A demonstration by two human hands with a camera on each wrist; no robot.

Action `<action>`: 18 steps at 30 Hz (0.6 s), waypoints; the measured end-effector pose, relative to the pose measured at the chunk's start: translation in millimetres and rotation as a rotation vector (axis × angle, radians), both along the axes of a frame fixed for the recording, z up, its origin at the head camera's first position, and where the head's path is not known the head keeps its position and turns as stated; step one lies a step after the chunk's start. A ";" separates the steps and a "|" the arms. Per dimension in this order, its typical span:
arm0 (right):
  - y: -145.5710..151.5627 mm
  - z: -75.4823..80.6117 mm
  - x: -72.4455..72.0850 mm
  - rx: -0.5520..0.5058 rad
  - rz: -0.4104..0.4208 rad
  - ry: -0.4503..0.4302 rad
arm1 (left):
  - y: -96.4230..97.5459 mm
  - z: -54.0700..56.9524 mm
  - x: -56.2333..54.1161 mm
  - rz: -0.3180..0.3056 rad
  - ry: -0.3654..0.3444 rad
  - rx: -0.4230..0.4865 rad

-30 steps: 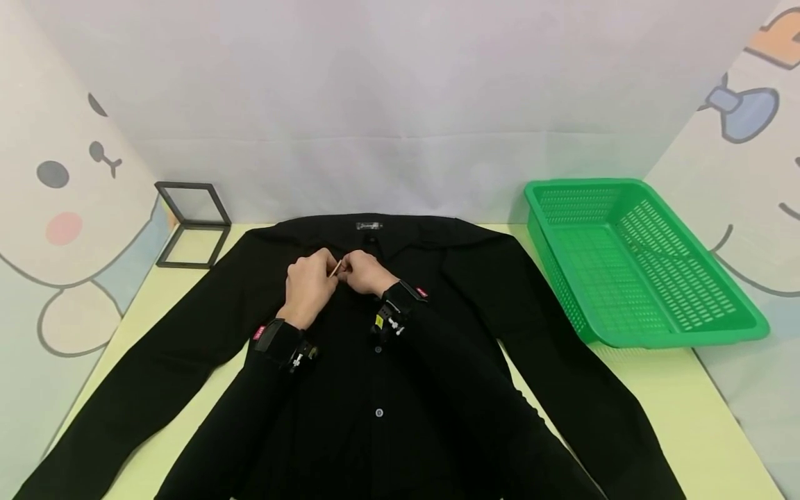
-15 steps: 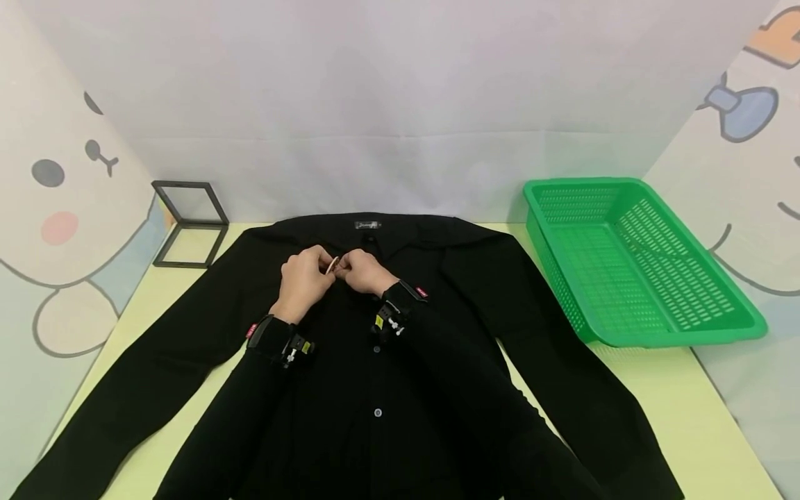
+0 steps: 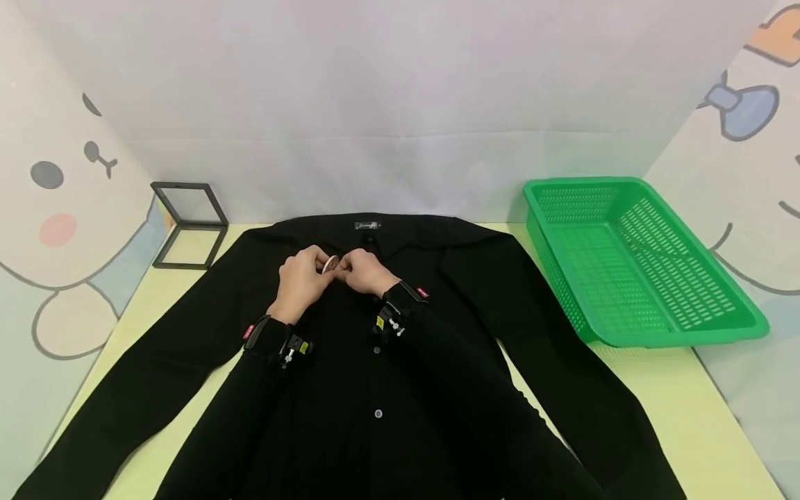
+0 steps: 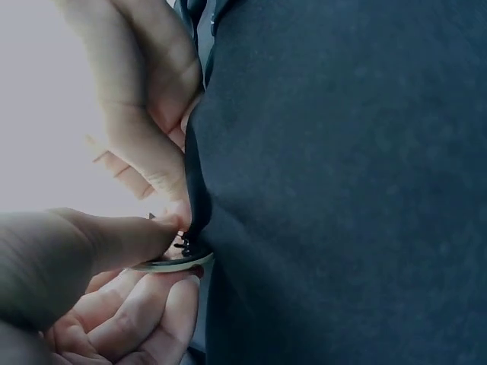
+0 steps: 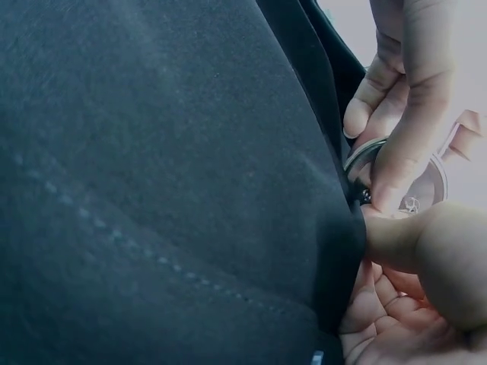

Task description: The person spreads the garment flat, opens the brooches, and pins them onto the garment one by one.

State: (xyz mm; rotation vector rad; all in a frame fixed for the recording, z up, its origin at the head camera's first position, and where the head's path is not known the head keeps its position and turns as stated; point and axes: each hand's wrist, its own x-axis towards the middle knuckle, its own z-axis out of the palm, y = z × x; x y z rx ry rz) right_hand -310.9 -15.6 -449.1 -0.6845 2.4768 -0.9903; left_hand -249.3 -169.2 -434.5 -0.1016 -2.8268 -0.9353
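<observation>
A black long-sleeved shirt (image 3: 337, 375) lies spread front up, with its collar at the far side. Over its upper chest, my left hand (image 3: 298, 281) pinches a round pin badge (image 3: 330, 264) between thumb and fingers. My right hand (image 3: 369, 273), close beside it, pinches a fold of the shirt cloth. In the left wrist view the badge (image 4: 163, 266) shows nearly edge-on, with a small dark clasp against the cloth. The right wrist view shows its back and metal rim (image 5: 443, 182), partly covered by my left thumb. Whether the pin passes through the fabric, I cannot tell.
A green plastic basket (image 3: 671, 339) stands at the right, touching or near the shirt's sleeve. At the back left, an open black hinged frame (image 3: 190, 226) with clear panels stands on the pale yellow table (image 3: 706, 423). Printed walls close in the sides.
My left hand has shifted slightly left and turned the badge, so more of its face shows in the head view. The right hand has stayed almost in place, holding the cloth.
</observation>
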 end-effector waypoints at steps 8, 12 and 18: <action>1.2 1.1 0.3 -0.004 0.002 0.019 | 0.2 -1.0 -1.0 0.002 0.015 -0.002; 1.7 0.9 0.5 -0.007 0.006 0.027 | 0.5 -1.7 -1.1 -0.016 0.038 -0.022; 0.5 0.9 1.2 -0.003 -0.003 0.008 | 2.1 -3.1 -1.2 -0.027 0.038 -0.045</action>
